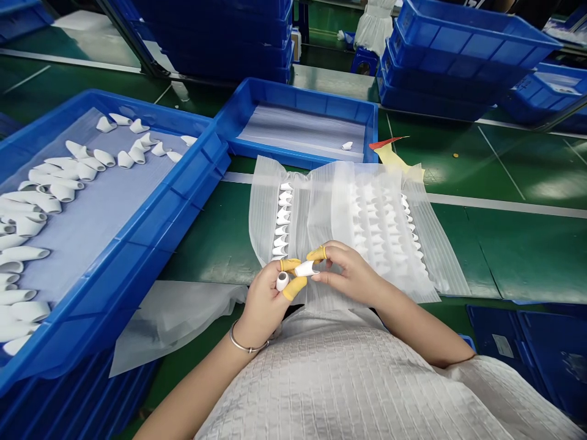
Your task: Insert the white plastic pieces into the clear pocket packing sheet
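Note:
My left hand [266,299] is closed on a small white plastic cap [282,281], its open end facing me, with yellow finger cots on thumb and forefinger. My right hand [348,275], also wearing a yellow cot, pinches a second white cap [305,267] lying sideways between both hands. Just beyond them a clear pocketed plastic sheet [321,208] lies on the green table, with a column of white caps [282,220] slotted in its left strip and more rows under a folded layer [380,226] to the right.
A large blue tray [183,177] on the left holds several loose white caps [41,201]. A second blue tray [302,101] behind the sheet holds one cap [347,145]. Stacked blue bins [458,55] stand at the far right. A loose plastic film [169,318] lies near my left forearm.

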`<state>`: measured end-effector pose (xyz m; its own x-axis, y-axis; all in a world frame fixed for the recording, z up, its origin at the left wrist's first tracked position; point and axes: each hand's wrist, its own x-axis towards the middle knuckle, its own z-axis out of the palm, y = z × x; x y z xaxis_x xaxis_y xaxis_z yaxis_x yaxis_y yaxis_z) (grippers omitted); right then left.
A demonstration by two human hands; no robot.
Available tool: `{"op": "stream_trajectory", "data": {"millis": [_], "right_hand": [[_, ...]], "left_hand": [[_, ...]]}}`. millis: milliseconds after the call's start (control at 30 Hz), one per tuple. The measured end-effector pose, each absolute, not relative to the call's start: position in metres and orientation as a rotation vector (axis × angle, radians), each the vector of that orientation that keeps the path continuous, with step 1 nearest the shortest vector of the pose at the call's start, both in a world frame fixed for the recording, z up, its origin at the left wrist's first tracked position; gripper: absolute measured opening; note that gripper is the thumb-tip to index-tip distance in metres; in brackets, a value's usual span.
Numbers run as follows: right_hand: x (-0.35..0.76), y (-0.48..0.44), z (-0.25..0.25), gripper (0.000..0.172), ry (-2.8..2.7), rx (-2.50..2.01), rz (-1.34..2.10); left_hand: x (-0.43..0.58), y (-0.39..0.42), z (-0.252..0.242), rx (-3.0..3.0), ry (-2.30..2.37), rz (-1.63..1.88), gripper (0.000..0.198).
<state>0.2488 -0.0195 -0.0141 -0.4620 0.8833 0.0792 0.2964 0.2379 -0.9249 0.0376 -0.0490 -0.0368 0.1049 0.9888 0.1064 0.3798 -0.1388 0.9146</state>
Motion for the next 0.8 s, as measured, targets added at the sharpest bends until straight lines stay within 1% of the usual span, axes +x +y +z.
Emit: {"op": "stream_trajectory", "data": {"millis": [100,200,267,400,500,667,800], "right_hand": [[0.249,-0.019,-0.018,0.036,-1.774,-1.105,1.371],[0.246,-0.017,-0.022,0.03,-1.546,-1.13,1.633],[0.242,-0.018,-0.023,0.032,-1.462,-1.123,1.717],[0.236,-0.022,-0.023,0.032,-1.455,-1.104,1.71],[0.234,-0.025,-0.021,0.029,-1.477,-1.14,1.686],[0.235,-0.026,-0.016,0.026,-1.561,-1.198,1.568],[0.235,-0.028,-0.014,0.024,-1.59,-1.182,1.548]], "left_hand": [[0.037,-0.05,-0.039,1.678,1.385,1.031,0.02],[0.037,-0.051,-0.039,1.736,1.394,1.029,0.02],[0.037,-0.051,-0.039,1.75,1.41,1.013,0.021],[0.037,-0.051,-0.038,1.75,1.42,0.992,0.02],[0.038,-0.051,-0.037,1.689,1.391,1.002,0.02],[0.041,-0.05,-0.036,1.421,1.311,1.007,0.017],[0.041,-0.049,-0.033,1.122,1.177,0.993,0.016]]}}
